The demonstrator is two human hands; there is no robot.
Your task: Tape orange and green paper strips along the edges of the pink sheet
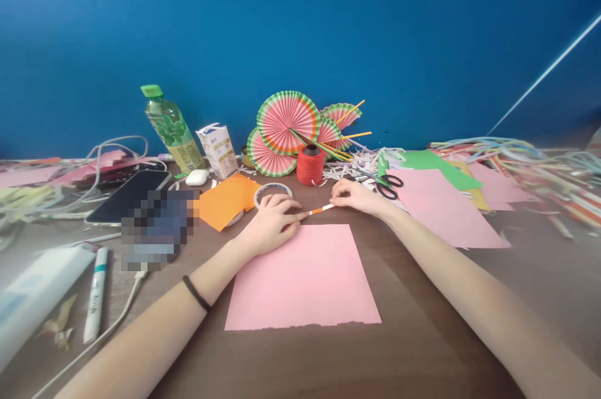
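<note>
A pink sheet of paper (305, 280) lies flat before me, its near edge ragged. My left hand (275, 223) rests over its upper left corner, fingers together on the left end of a thin orange and white strip (319, 209). The strip's right end is pinched between the thumb and fingers of my right hand (350, 194), just beyond the sheet's far edge. Behind my left hand is a roll of tape (271, 188), partly hidden. A red spool of thread (310, 166) stands behind the strip.
Striped paper fans (288, 122) lean at the back. Black-handled scissors (389, 186) and another pink sheet (444, 208) lie right. Orange paper (223, 202), a carton (218, 150), a green bottle (173, 129), a marker (96, 295) and a cable (129, 305) are left.
</note>
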